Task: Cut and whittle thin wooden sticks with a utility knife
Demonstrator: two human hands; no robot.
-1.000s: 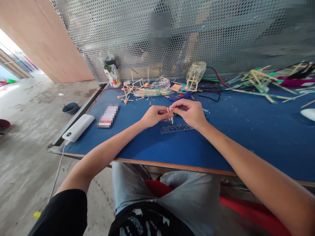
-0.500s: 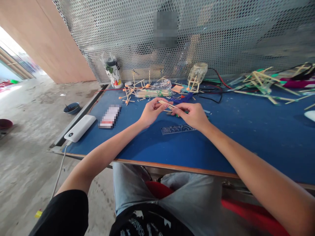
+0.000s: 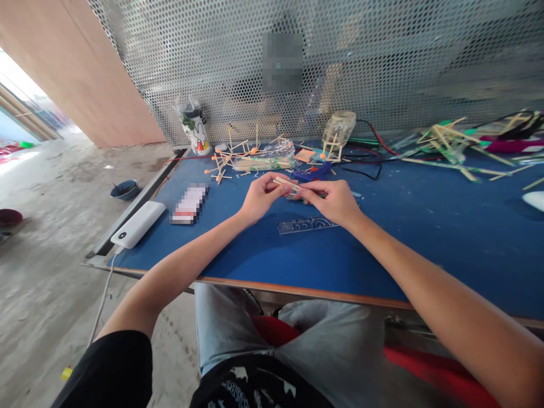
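Note:
Thin pale wooden sticks span the gap between my two hands above the blue table. My left hand is closed on their left end, thumb and fingers pinching. The right end is pinched by my right hand, and its fingers hide part of the sticks. How many sticks there are, I cannot tell. Just below my hands a clear ruler with cut-out shapes lies flat on the table. Behind my right hand rests a blue tool, partly hidden, its kind unclear.
Stick frames with orange joints and a plastic-wrapped stick bundle lie at the back. A jar and wires stand behind. More taped sticks pile up at right. A phone, white power bank and cup are at left.
The sticks have levelled and drawn closer together between my fingers. Both hands stay in nearly the same place; the whole view has shifted slightly.

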